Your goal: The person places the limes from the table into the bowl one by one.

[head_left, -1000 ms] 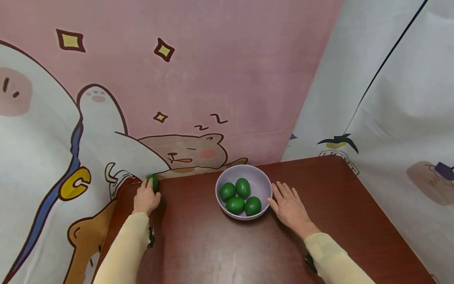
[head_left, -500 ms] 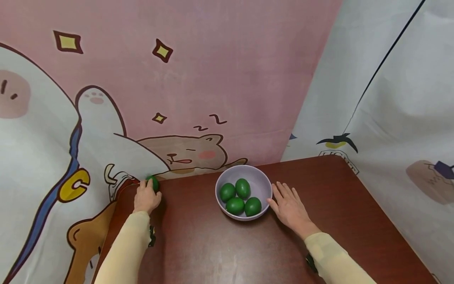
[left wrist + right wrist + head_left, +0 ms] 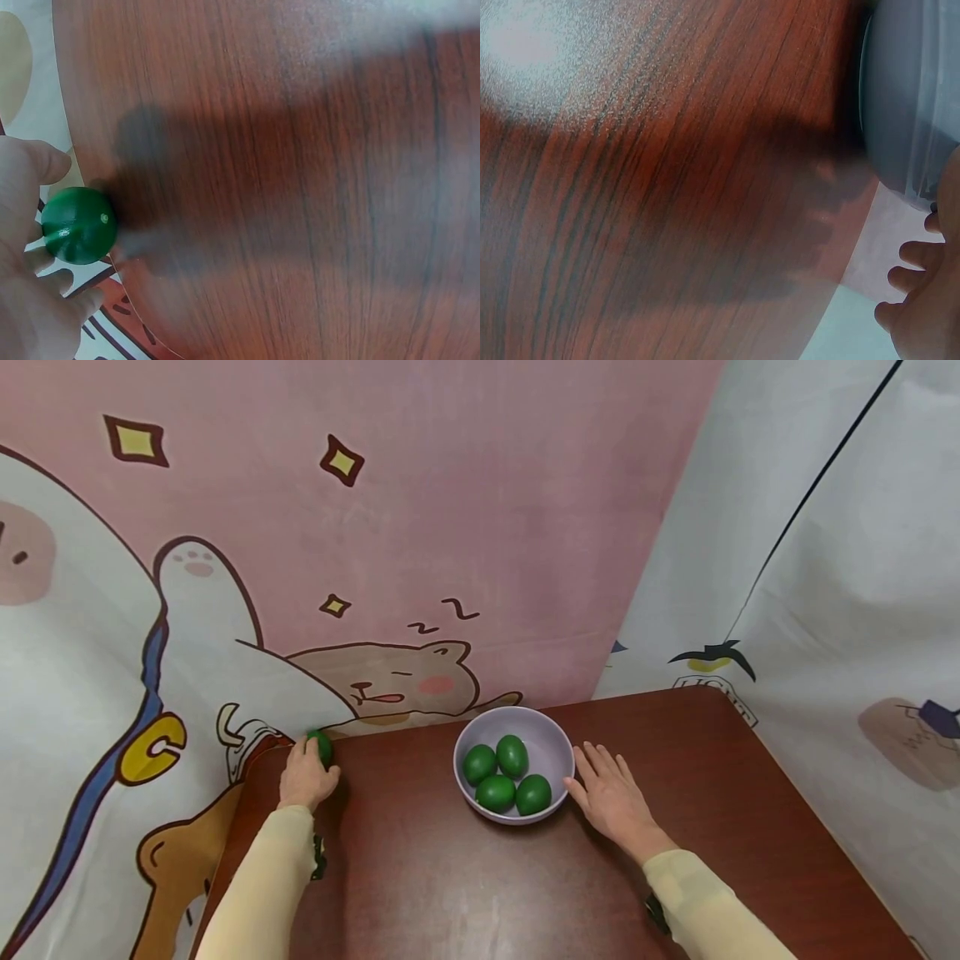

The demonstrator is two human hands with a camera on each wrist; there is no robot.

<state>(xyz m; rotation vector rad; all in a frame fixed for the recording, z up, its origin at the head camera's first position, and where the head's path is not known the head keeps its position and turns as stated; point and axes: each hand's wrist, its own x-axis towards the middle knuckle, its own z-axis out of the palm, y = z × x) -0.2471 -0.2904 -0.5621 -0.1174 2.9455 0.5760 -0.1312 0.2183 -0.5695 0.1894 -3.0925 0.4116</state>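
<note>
At the table's far left corner, my left hand (image 3: 306, 777) holds a green lime (image 3: 324, 748). In the left wrist view, that lime (image 3: 79, 226) sits between the thumb and the fingers, its small stem spot facing the camera. A light purple bowl (image 3: 556, 758) stands near the back edge with several green limes (image 3: 497, 794) inside. My right hand (image 3: 617, 802) lies beside the bowl with fingers straight, fingertips right at its right rim. The right wrist view has the bowl's outer wall (image 3: 900, 97) with some of the fingers (image 3: 919, 259) below it.
Dark red-brown wooden table (image 3: 427, 868) beneath both hands. A pink cartoon cloth (image 3: 525, 527) hangs directly behind its back edge, and a white printed cloth (image 3: 840, 610) hangs along the right.
The head view has shifted very slightly. Both hands, the bowl and the limes keep their places.
</note>
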